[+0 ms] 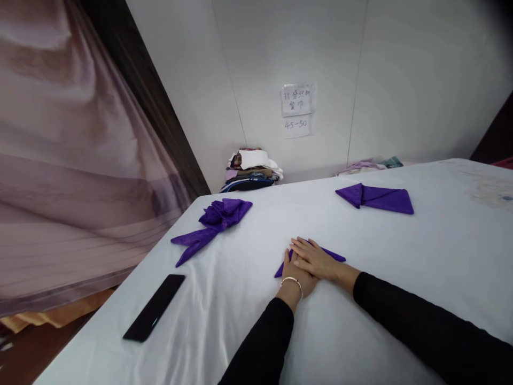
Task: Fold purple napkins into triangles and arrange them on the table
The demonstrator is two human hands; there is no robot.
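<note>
A folded purple napkin lies on the white tablecloth, mostly covered by my two hands; its pointed corners show at the left and right. My left hand, with a silver bracelet at the wrist, presses flat on it with fingers stretched out. Across the left hand's fingers lies my right hand, also flat, its fingertips reaching the napkin's upper edge. Farther off to the left is a purple napkin folded into a flower shape with two tails. At the far right rests another folded purple napkin with a pointed end.
A black phone-like slab lies at the table's left side. Behind the table's far edge sits a stack of folded cloth. Paper signs hang on the grey wall. A pinkish curtain drapes along the left.
</note>
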